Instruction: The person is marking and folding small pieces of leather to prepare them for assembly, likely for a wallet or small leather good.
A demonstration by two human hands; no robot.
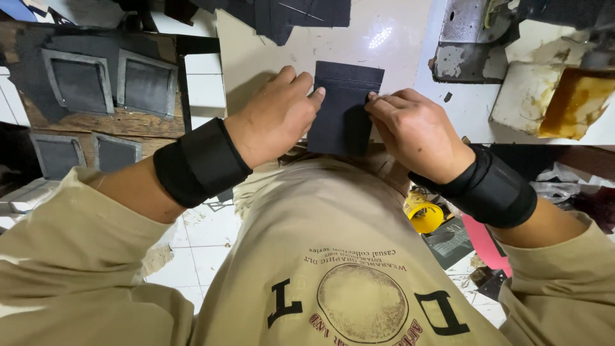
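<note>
At the far right of the pale bench (269, 51), a grey metal machine base (471, 38) with chipped paint stands just beyond the work, and a cream block with amber staining (564, 96) sits to its right. More dark fabric pieces (301, 16) lie at the far edge of the bench, well apart from the hands. To the left, a wooden rack (96, 122) holds several grey-framed dark panels (77, 80). Below, on the tiled floor (211, 230), a yellow round container (424, 214) and a pink sheet (483, 243) show beside the person's beige shirt (333, 256). Nothing lies between the hands and the piece they work on.

A black rectangular fabric piece (343, 109) lies flat at the near edge of the bench, right in front of the person. Its long axis runs away from the person, a seam line crossing it near the far end, and its near end reaches the bench edge.

The left hand (275, 118), wearing a black wrist wrap (200, 161), is loosely curled, its thumb tip pressing on the left edge of the piece. The right hand (416, 131), also wrapped at the wrist, is half closed, with its fingertips (375, 97) pinching the right edge near the seam.
</note>
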